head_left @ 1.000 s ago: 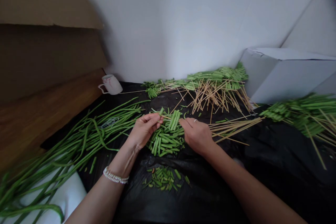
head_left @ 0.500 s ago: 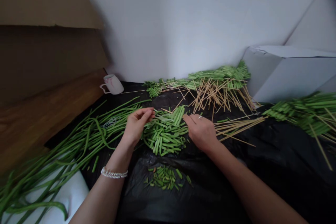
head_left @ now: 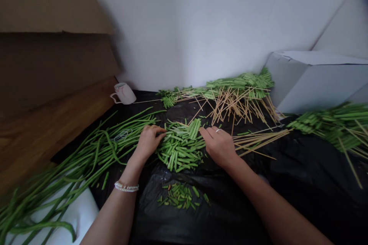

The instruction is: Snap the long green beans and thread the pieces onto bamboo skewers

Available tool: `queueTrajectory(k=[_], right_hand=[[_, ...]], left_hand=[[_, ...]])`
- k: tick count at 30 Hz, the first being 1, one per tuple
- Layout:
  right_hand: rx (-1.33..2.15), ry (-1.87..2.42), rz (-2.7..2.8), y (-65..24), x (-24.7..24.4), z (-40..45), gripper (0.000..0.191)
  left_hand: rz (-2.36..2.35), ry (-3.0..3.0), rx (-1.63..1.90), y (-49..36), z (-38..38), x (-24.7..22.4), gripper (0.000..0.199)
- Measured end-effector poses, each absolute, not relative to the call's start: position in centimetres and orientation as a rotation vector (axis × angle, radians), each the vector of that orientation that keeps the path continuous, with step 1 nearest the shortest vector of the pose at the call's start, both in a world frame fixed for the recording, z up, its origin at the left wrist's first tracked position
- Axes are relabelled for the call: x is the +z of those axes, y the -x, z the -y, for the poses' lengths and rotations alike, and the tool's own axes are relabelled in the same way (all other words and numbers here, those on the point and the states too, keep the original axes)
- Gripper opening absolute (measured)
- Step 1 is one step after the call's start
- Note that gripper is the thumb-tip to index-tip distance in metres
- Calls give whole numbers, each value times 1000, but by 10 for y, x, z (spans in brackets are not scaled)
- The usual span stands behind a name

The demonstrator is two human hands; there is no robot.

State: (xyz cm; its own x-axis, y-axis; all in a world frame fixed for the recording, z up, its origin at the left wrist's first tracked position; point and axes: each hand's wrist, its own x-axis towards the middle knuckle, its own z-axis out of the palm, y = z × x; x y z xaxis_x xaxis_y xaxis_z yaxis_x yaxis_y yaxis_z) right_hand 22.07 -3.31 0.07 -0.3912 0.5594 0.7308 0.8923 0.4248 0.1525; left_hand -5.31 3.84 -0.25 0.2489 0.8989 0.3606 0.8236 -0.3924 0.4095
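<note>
A pile of cut long bean pieces point(head_left: 179, 149) lies in front of me on black plastic sheeting point(head_left: 230, 206). At its left edge is my left hand point(head_left: 149, 140), thumb and forefinger drawn close together at the beans; what they pinch, if anything, is hidden. My right hand point(head_left: 219, 144) is closed at the pile's right edge, its fingertips beside a row of aligned bean pieces point(head_left: 194, 129). Whatever its curled fingers hold is covered. Bare bamboo skewers point(head_left: 260, 139) lie just right of that hand. Small bean trimmings point(head_left: 181, 196) are scattered nearer to me.
Whole long beans point(head_left: 94, 153) stretch along the left, partly over a white surface point(head_left: 82, 210). A mug point(head_left: 124, 93) stands behind them by a cardboard box point(head_left: 54, 61). Skewered beans point(head_left: 241, 81) line the wall; more beans on skewers point(head_left: 330, 122) lie right, near a white box point(head_left: 319, 80).
My left hand has lowered slightly, its fingertips moving down and left to the pile's edge. My right hand has barely shifted, a little leftward.
</note>
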Motion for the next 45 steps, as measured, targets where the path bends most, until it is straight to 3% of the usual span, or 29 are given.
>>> queueTrajectory(k=[10,18,30,45], right_hand=[[-708,1225,2091,-219,-2,33,27],[-732,1161,2087,-217,4,37,26],[-731,1159,2093,-217,6,38,27],[-701,1171,2098,-217,4,38,27]], left_hand=[[-1588,-2312,972,44,-33,6,5],[-1331,-1569,1376,21,-20,19,25],[-1022,-1042,1349,8,-14,19,34],[-1004,-986,1334,2,-11,20,35]])
